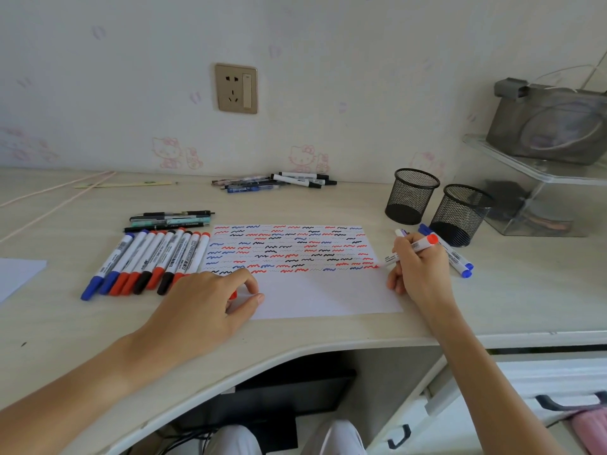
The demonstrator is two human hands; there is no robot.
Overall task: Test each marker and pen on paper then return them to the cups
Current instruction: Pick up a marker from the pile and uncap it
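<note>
Approx nine capped markers [147, 262] in the row left of 1 scribbled paper [315, 274], plus 2 blue markers [451, 254] right. 2 black mesh cups [437, 206]; 1 wall socket [236, 88].

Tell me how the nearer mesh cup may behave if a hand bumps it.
The nearer mesh cup looks empty and see-through, so it is probably light and may slide or tip easily. Being round, it might roll toward the blue markers beside it if toppled.

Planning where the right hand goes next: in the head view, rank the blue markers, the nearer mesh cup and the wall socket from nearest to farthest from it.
From the right hand:
1. blue markers, just right of it
2. nearer mesh cup, behind and to the right
3. wall socket, far back on the left
</note>
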